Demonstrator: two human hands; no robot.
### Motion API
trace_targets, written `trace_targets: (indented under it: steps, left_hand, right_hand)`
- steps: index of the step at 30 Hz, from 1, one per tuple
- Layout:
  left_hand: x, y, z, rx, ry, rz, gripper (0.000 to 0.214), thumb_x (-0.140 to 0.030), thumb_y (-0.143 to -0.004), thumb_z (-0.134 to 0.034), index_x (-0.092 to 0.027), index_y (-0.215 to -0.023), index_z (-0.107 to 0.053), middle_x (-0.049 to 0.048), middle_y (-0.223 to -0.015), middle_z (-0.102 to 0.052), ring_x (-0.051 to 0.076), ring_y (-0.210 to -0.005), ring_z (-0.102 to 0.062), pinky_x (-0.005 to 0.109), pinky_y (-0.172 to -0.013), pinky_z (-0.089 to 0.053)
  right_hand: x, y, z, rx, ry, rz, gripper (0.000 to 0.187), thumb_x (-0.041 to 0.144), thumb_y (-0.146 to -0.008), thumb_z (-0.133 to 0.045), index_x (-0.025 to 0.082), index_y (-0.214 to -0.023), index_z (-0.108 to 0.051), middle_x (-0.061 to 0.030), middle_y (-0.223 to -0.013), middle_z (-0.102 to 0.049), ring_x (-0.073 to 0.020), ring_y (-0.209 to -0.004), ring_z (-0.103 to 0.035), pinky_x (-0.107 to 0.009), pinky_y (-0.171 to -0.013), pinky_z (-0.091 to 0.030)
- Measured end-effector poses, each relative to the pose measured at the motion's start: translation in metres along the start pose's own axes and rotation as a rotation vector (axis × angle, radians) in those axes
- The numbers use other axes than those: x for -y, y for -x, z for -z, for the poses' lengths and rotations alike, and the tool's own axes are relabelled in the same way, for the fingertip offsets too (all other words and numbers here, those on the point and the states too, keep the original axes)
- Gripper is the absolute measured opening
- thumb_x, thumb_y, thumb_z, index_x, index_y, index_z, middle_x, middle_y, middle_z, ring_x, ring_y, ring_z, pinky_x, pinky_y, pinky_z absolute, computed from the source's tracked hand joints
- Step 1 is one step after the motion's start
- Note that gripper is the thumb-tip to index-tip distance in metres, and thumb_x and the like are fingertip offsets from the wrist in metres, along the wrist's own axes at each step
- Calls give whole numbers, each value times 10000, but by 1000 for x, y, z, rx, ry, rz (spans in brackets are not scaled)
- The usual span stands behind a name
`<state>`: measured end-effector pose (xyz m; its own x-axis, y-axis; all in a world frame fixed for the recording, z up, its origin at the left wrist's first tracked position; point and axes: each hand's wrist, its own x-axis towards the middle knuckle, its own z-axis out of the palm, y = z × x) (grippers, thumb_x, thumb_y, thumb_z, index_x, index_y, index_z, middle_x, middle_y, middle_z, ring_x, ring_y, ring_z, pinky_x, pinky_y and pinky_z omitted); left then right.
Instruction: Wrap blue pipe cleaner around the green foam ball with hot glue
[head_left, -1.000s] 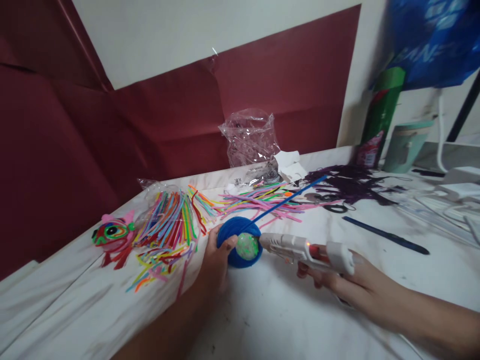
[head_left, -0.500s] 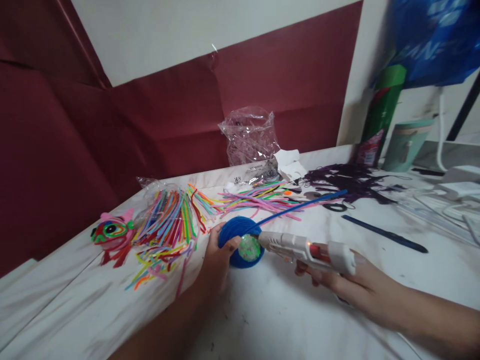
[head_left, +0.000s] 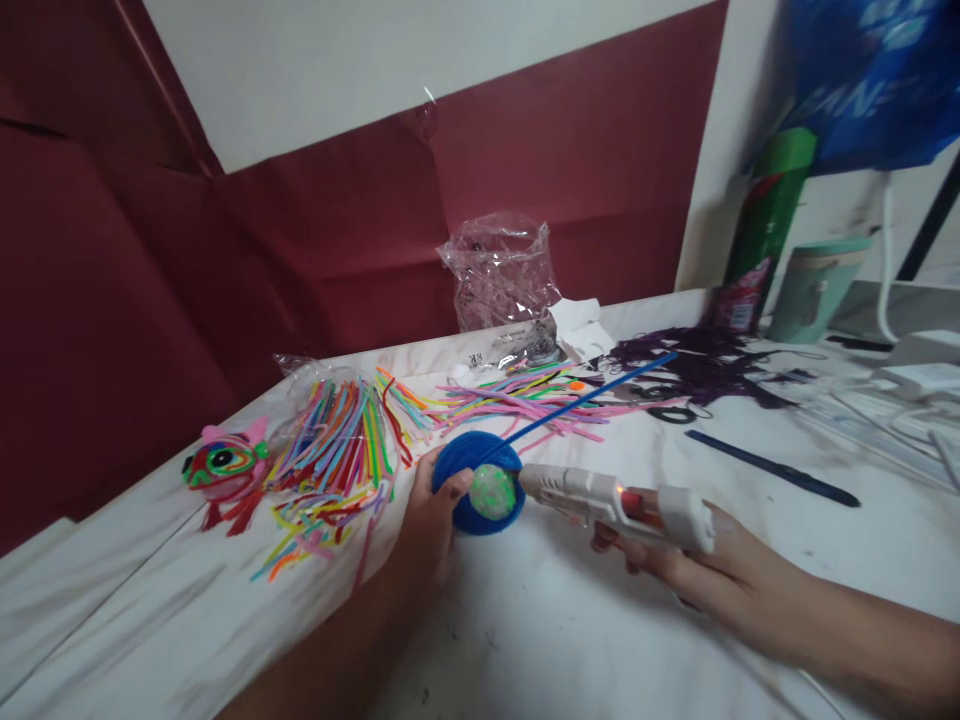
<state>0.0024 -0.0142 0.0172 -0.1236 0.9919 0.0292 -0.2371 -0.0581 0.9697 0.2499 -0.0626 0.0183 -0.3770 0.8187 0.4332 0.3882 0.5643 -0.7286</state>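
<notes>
My left hand (head_left: 433, 505) grips a ball wrapped in blue pipe cleaner (head_left: 469, 455) from its left side, thumb on the front. A round uncovered patch (head_left: 493, 492), whitish with green specks, shows on the ball. From its top a loose length of blue pipe cleaner (head_left: 592, 396) sticks out to the upper right. In my right hand (head_left: 675, 565) is a white glue gun (head_left: 581, 490) with a small orange light lit. Its nozzle points left, close to the ball's right edge; whether they touch I cannot tell.
Bundles of coloured pipe cleaners (head_left: 337, 435) lie behind the ball, beside a finished pink-and-red fish-like figure (head_left: 225, 470). Dark purple strands (head_left: 675, 360), black scissors (head_left: 670, 412) and a dark flat stick (head_left: 772, 468) are at right. A green cup (head_left: 817, 290) stands behind white cables.
The ball and my left hand have shifted slightly left, away from the glue gun's nozzle. The loose blue end has swung left with it. My right hand has barely moved.
</notes>
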Motion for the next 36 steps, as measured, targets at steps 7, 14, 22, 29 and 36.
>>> trace_targets:
  steps: [7, 14, 22, 29, 36]
  left_hand:
    - [-3, 4, -1, -14, -21, 32, 567, -333, -605, -775, -199, -1127, -600, 45, -938, -699, 235, -869, -654, 355, -824, -485]
    - [-6, 5, -3, -18, -34, 10, 530, -329, -614, -761, -198, -1098, -590, 42, -922, -694, 243, -876, -651, 354, -815, -483]
    - [-7, 6, -3, -9, -84, 23, 554, -346, -635, -742, -196, -1140, -567, 57, -979, -705, 245, -888, -661, 359, -814, -499]
    - [2, -1, 0, 36, -74, -9, 574, -310, -598, -765, -184, -1122, -571, 71, -974, -711, 256, -875, -660, 381, -811, -507]
    - [-6, 2, -4, -41, 36, 42, 591, -347, -591, -770, -178, -1127, -588, 56, -952, -723, 236, -856, -667, 330, -750, -515]
  right_hand:
    - [1, -1, 2, 26, 13, -1, 264, 360, -942, -510, 209, -883, -718, -36, -743, -704, -183, -623, -638, -261, -534, -546]
    - [2, -1, 2, 44, 33, 3, 280, 345, -959, -469, 208, -891, -703, -39, -761, -700, -190, -637, -635, -278, -559, -553]
    - [-1, -1, 2, 60, 1, 25, 276, 356, -971, -467, 206, -919, -693, -42, -791, -711, -178, -648, -636, -259, -569, -545]
    - [6, -3, 3, 60, -17, 10, 236, 360, -929, -539, 209, -887, -716, -50, -782, -733, -203, -675, -670, -265, -555, -555]
    - [-4, 1, 0, 40, -5, 16, 245, 324, -954, -478, 207, -892, -685, -46, -791, -712, -188, -668, -650, -259, -572, -546]
